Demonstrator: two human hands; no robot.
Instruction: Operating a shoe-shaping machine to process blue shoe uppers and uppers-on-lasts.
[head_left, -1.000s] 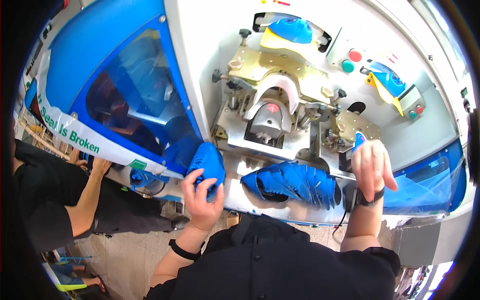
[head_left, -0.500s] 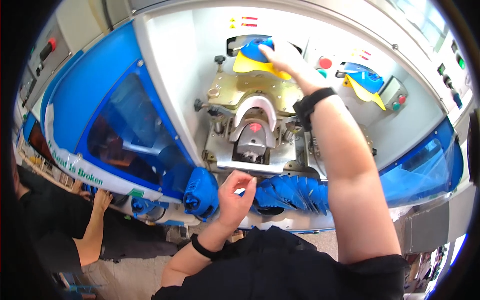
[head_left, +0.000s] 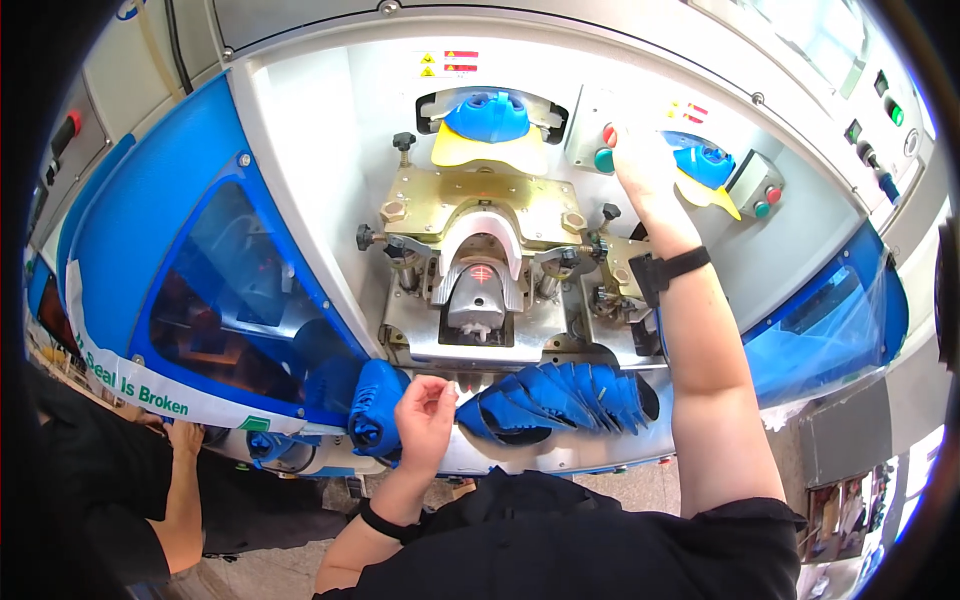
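My right hand [head_left: 642, 170] reaches to a control box with a red button [head_left: 610, 134] and a green button [head_left: 604, 160]. Glare washes out its fingers. A blue shoe upper [head_left: 488, 118] with a yellow flap [head_left: 490, 153] sits on the machine's back form, with no hand on it. Low in front, my left hand [head_left: 424, 418] is closed, thumb against curled fingers, and nothing shows in it. That hand is between a blue shoe upper [head_left: 376, 405] on the left and a row of overlapping blue uppers [head_left: 560, 400] on the front ledge.
A metal clamp [head_left: 480, 285] with a white U-shaped pad stands mid-machine, a red light mark on its block. On the right are another blue-and-yellow upper [head_left: 705, 168] and a second button box [head_left: 765, 190]. Blue windowed side panels flank the bay. Another person [head_left: 120, 480] works at left.
My right hand has left the blue-and-yellow upper on the back form and moved right to the button box. My left hand has shifted slightly left and its fingers have closed up more.
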